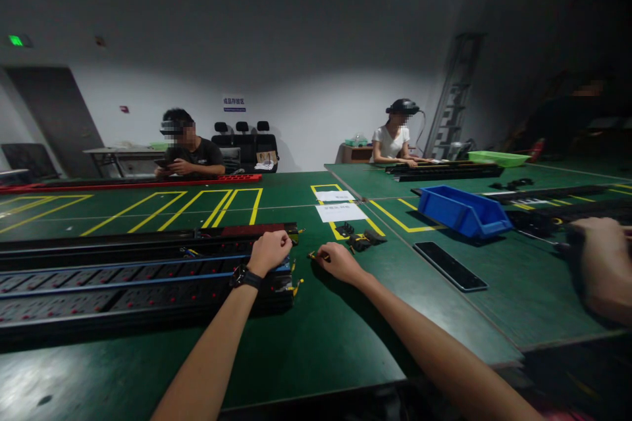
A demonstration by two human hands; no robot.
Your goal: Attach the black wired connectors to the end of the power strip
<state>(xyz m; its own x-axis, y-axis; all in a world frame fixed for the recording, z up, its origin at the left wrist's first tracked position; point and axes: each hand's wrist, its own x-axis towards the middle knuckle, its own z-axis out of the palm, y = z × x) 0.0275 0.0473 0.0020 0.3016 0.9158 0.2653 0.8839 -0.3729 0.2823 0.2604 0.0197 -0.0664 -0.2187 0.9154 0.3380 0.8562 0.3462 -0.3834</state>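
Observation:
Long black power strips [123, 275] with red dots lie side by side at left, short yellow wire ends sticking out at their right ends. My left hand [269, 251], with a watch on its wrist, is closed over the right end of the strips; what its fingers grip is hidden. Just right of these ends, my right hand [340, 263] is closed in a pinch on a small black-and-yellow part [312, 255] above the green table [316, 342]. Behind that hand lies a small pile of black parts with yellow bits [365, 241].
White paper sheets [340, 212] lie beyond my hands. To the right are a blue bin [461, 210] and a phone [449, 266]. Another person's hand [605, 266] is at the right edge. Two people [190, 158] [392, 141] sit across the table.

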